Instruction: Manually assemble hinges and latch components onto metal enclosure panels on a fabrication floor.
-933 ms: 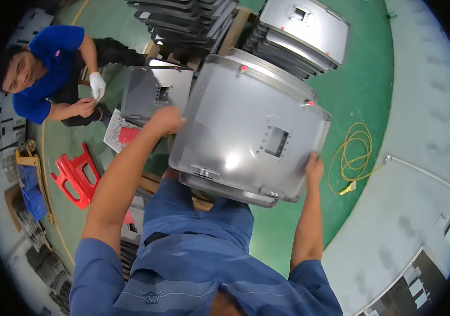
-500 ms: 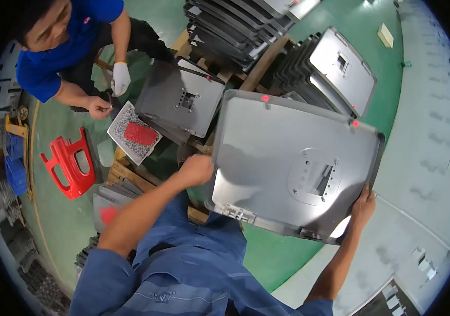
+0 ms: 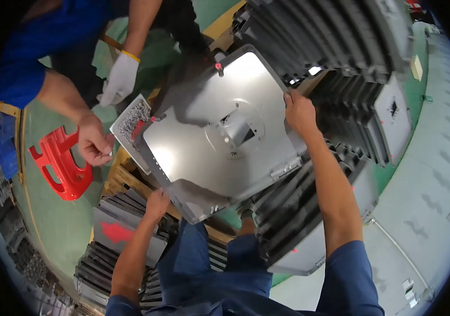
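Observation:
Tilted in front of me is a silver metal panel [image 3: 183, 152] with a dark raised rim, an embossed ring round a rectangular cut-out, and two red-tipped spots along its far left edge. My right hand [image 3: 301, 113] is closed round its right edge. Near its lower left corner my left hand [image 3: 157, 204] grips the rim, fingers partly hidden. The panel overlaps a white tray [image 3: 118, 129] of small metal pieces with something red in it. At the left, a co-worker's bare hand [image 3: 94, 141] pinches a small pale piece; their other hand wears a white glove [image 3: 121, 79].
Stacked dark-edged panels stand at the far right [image 3: 314, 37], the right [image 3: 393, 116] and the near right [image 3: 304, 242]. More panels [image 3: 104, 253] lie at the near left, by a wooden pallet [image 3: 125, 181]. A red plastic frame [image 3: 69, 176] rests on the green floor.
The panel has turned counterclockwise and moved left, now overlapping the tray. My right hand has come up and left with its edge; my left hand is lower. The co-worker's hands appear closer.

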A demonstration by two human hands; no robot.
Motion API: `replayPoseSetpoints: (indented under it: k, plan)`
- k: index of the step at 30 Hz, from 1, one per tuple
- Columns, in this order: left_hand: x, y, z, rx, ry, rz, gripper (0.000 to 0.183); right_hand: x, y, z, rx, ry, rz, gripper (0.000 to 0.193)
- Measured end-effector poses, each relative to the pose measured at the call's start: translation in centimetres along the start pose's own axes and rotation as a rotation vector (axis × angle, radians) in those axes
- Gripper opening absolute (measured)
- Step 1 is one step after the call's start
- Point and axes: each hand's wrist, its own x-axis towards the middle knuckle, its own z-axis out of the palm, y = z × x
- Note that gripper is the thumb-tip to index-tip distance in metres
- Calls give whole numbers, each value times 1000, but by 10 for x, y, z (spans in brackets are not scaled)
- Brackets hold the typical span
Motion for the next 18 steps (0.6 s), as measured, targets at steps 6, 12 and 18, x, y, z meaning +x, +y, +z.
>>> replayPoseSetpoints:
  k: [6, 12, 18]
  plan:
    - [109, -67, 51, 454, 205, 364, 18, 105, 2, 121, 7, -19, -90, 33]
    - [166, -30, 109, 118, 161, 168, 17, 193, 80, 184, -42, 92, -141, 38]
    - [176, -40, 120, 472, 173, 284, 18, 182, 8, 189, 187, -89, 1, 36]
